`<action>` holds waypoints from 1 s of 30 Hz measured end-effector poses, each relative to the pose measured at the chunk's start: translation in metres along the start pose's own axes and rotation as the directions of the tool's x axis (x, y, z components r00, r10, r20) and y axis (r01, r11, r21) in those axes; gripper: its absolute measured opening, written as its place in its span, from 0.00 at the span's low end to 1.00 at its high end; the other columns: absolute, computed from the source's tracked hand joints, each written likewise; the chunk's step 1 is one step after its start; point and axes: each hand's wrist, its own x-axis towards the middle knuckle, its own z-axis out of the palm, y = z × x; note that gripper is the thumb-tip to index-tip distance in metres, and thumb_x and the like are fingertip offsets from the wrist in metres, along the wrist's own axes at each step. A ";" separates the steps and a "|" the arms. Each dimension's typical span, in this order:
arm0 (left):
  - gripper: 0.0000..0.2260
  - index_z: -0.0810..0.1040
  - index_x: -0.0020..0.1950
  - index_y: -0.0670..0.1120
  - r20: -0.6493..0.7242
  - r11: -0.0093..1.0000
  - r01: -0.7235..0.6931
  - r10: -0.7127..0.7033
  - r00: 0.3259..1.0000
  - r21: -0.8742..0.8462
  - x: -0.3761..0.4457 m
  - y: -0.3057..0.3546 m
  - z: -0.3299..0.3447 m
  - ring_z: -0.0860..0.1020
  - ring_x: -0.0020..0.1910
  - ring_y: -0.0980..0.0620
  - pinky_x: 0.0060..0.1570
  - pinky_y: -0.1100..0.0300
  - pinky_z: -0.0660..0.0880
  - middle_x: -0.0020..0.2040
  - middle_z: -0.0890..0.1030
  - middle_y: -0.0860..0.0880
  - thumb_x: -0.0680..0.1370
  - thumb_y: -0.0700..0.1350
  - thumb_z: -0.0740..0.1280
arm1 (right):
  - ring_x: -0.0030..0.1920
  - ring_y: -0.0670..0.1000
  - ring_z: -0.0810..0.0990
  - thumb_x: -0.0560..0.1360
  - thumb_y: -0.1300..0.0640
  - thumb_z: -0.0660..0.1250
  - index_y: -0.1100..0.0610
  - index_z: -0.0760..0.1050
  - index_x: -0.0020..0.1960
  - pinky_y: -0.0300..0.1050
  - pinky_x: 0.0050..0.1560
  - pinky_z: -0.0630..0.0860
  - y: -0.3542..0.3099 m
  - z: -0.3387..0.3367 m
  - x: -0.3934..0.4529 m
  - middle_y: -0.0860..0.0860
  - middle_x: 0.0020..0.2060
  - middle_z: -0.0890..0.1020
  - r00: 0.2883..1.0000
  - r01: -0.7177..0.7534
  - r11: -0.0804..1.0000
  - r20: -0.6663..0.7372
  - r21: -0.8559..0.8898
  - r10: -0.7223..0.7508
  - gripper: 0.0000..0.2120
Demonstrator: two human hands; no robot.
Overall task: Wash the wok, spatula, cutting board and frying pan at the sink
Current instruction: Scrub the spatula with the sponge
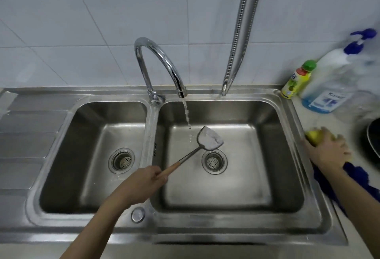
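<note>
Fingers of our left hand [144, 184] are wrapped round the wooden handle of the spatula [209, 139], holding its blade over the right basin of the sink [265, 176], just beside the running stream from the tap [160, 63]. Our right hand [327, 151] presses down on a yellow sponge [312, 135] on the bench [337, 122], fingers curling over it. We judge the spatula wash is just starting; next, we bring the sponge across to scrub.

Only one legible text: "Kassa" in blue on the white label of the clear pump bottle [331, 92], right of the sink [287, 102]. The small yellow bottle [296, 80] just left of it has a label too blurred to read.
</note>
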 end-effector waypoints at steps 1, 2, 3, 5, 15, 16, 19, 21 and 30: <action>0.11 0.75 0.43 0.48 0.018 1.000 -0.009 0.009 1.000 0.028 0.004 0.005 0.002 0.72 0.28 0.55 0.27 0.65 0.66 0.34 0.77 0.51 0.81 0.52 0.61 | 0.65 0.69 0.64 0.72 0.37 0.65 0.52 0.60 0.72 0.64 0.65 0.61 0.004 -0.003 0.004 0.68 0.67 0.64 0.999 -0.012 0.999 0.051 -0.039 0.014 0.35; 0.11 0.74 0.41 0.49 0.034 0.998 -0.018 0.016 0.999 0.052 0.008 0.009 0.004 0.73 0.29 0.55 0.29 0.64 0.66 0.34 0.77 0.51 0.81 0.53 0.61 | 0.63 0.69 0.66 0.72 0.35 0.64 0.52 0.60 0.72 0.63 0.63 0.63 0.005 -0.006 0.008 0.68 0.65 0.65 0.997 0.010 0.997 0.081 -0.082 -0.004 0.36; 0.11 0.73 0.40 0.50 0.042 0.997 -0.025 0.022 0.999 0.067 0.011 0.014 0.007 0.73 0.30 0.55 0.30 0.64 0.66 0.34 0.76 0.51 0.81 0.53 0.61 | 0.61 0.68 0.67 0.72 0.35 0.64 0.52 0.60 0.71 0.63 0.61 0.66 0.004 -0.008 0.011 0.68 0.64 0.66 0.995 0.048 0.993 0.097 -0.111 -0.038 0.35; 0.11 0.72 0.40 0.51 0.051 0.997 -0.031 0.027 0.998 0.068 0.014 0.023 0.011 0.71 0.28 0.58 0.29 0.65 0.66 0.32 0.75 0.52 0.81 0.53 0.61 | 0.58 0.67 0.69 0.74 0.39 0.64 0.54 0.63 0.70 0.62 0.58 0.69 0.000 -0.012 0.015 0.67 0.60 0.68 0.984 0.160 0.979 0.102 -0.125 -0.147 0.30; 0.13 0.77 0.46 0.43 0.079 0.964 -0.034 0.056 0.995 -0.265 -0.008 0.030 0.010 0.65 0.24 0.55 0.25 0.61 0.62 0.28 0.70 0.51 0.80 0.52 0.62 | 0.51 0.62 0.76 0.71 0.44 0.70 0.53 0.71 0.62 0.54 0.50 0.72 -0.112 -0.004 -0.060 0.57 0.51 0.79 0.686 0.721 0.676 -0.024 0.152 -0.727 0.23; 0.13 0.77 0.45 0.44 0.083 0.942 -0.014 0.044 0.996 -0.334 -0.014 0.029 0.008 0.64 0.23 0.55 0.24 0.61 0.61 0.27 0.69 0.52 0.80 0.53 0.63 | 0.51 0.61 0.76 0.72 0.43 0.70 0.52 0.72 0.60 0.53 0.49 0.71 -0.129 0.001 -0.074 0.55 0.52 0.78 0.658 0.745 0.649 -0.009 0.153 -0.753 0.22; 0.13 0.77 0.46 0.45 0.078 0.892 0.023 0.013 0.997 -0.451 -0.038 0.024 0.000 0.62 0.22 0.56 0.21 0.62 0.58 0.26 0.68 0.53 0.80 0.54 0.63 | 0.57 0.57 0.74 0.74 0.41 0.65 0.51 0.73 0.61 0.50 0.52 0.67 -0.172 0.015 -0.110 0.52 0.58 0.76 0.584 0.806 0.582 0.018 0.110 -0.812 0.20; 0.13 0.76 0.47 0.43 0.073 0.872 0.041 -0.006 0.997 -0.489 -0.055 0.017 -0.005 0.61 0.22 0.56 0.21 0.63 0.57 0.27 0.68 0.53 0.80 0.53 0.62 | 0.60 0.55 0.72 0.77 0.40 0.60 0.48 0.72 0.63 0.50 0.56 0.66 -0.190 0.025 -0.124 0.50 0.63 0.74 0.499 0.865 0.500 0.026 0.032 -0.866 0.19; 0.14 0.75 0.52 0.40 0.082 0.803 0.158 -0.135 0.987 -0.574 -0.105 -0.005 -0.005 0.60 0.22 0.54 0.22 0.63 0.56 0.30 0.68 0.49 0.81 0.51 0.60 | 0.53 0.54 0.73 0.79 0.51 0.62 0.52 0.78 0.57 0.50 0.53 0.71 -0.233 0.046 -0.156 0.52 0.53 0.76 0.259 0.961 0.241 0.146 -0.135 -0.955 0.11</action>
